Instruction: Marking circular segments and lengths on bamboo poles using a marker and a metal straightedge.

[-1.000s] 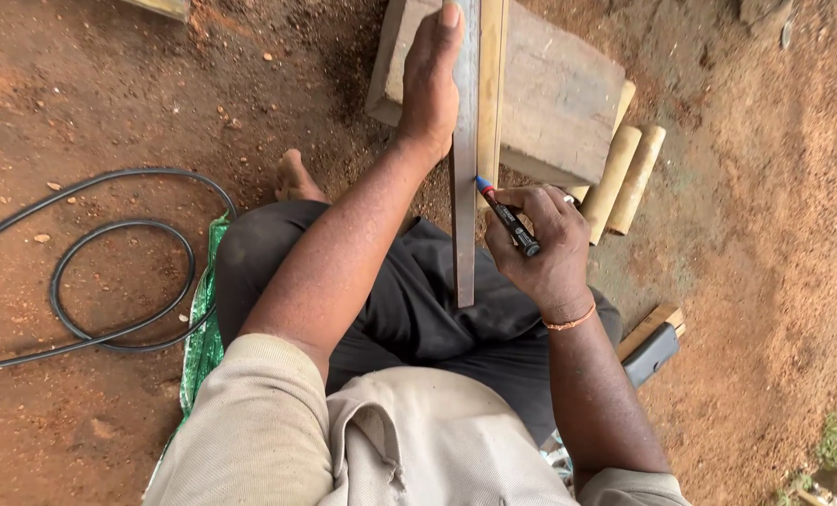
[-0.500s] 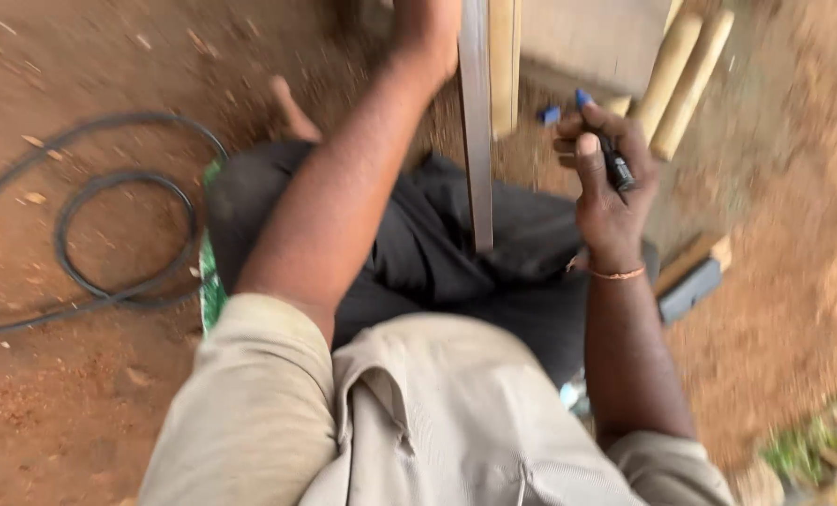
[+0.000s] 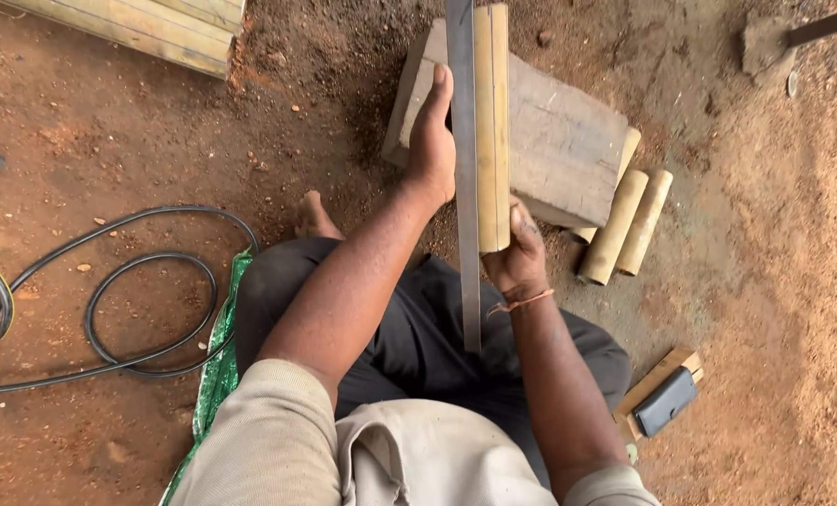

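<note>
At the far left a black cable (image 3: pixel 147 309) lies looped on the red dirt ground (image 3: pixel 137 150), and pale planks (image 3: pixel 147 23) are stacked along the top edge. A strip of green plastic sheet (image 3: pixel 217 375) shows beside the seated person's dark trousers, with a bare foot (image 3: pixel 313 217) just above it.

The left hand (image 3: pixel 433 141) reaches forward, palm down, and presses flat against the left side of a long grey metal ruler (image 3: pixel 465 187), which runs straight away from the person, its near end over the lap. Just right of the ruler, touching it edge to edge, lies a yellowish bamboo strip (image 3: pixel 492 122); both rest across a weathered wooden block (image 3: pixel 559 150) standing on the ground.

The right hand (image 3: pixel 517 258) is closed around the near end of the bamboo strip, thumb on top, an orange thread at the wrist. The two hands are apart, one ahead of the other, with the ruler between them.

Further right, short bamboo cylinders (image 3: pixel 625 225) lie on the ground against the block. Lower right, a small dark pouch (image 3: pixel 664 401) sits on a short piece of wood (image 3: pixel 657 379), well apart from the hands.
</note>
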